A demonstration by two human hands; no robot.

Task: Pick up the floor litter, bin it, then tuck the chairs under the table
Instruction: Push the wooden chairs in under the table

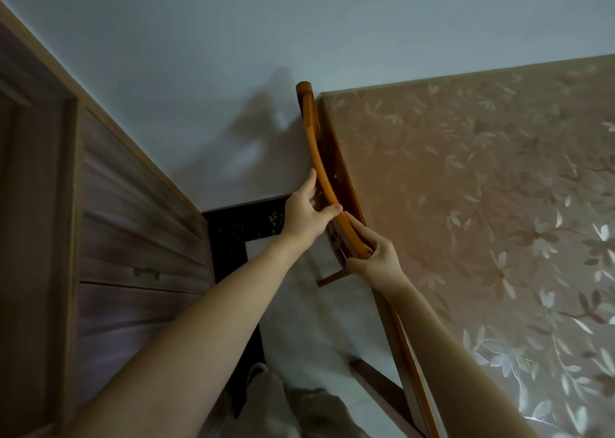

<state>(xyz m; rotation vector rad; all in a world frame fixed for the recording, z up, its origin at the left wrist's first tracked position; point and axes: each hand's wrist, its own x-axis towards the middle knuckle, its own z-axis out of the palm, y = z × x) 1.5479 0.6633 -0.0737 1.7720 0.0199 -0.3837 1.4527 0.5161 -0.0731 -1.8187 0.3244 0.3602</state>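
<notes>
Fingers (311,179) of the left hand (303,211) lie along the far side of one wooden chair (314,131), with the thumb pressed over its curved top rail, so this hand grips the rail near its middle. At the rail's near end the right hand (379,258) also grips the wood, its fingers (357,229) wrapped round it. The rail's long axis runs from the near hand away toward the wall (199,55), parallel to the edge of the tabletop (466,188) and just beside it. The tabletop's pinkish cloth has a leaf pattern. One chair leg shows below the hands above the pale floor (332,321). A second wooden rail (412,364) runs along the tabletop edge lower down; I cannot tell if it is another chair. On the left stands a drawer unit (133,204) with one metal handle (146,273).
</notes>
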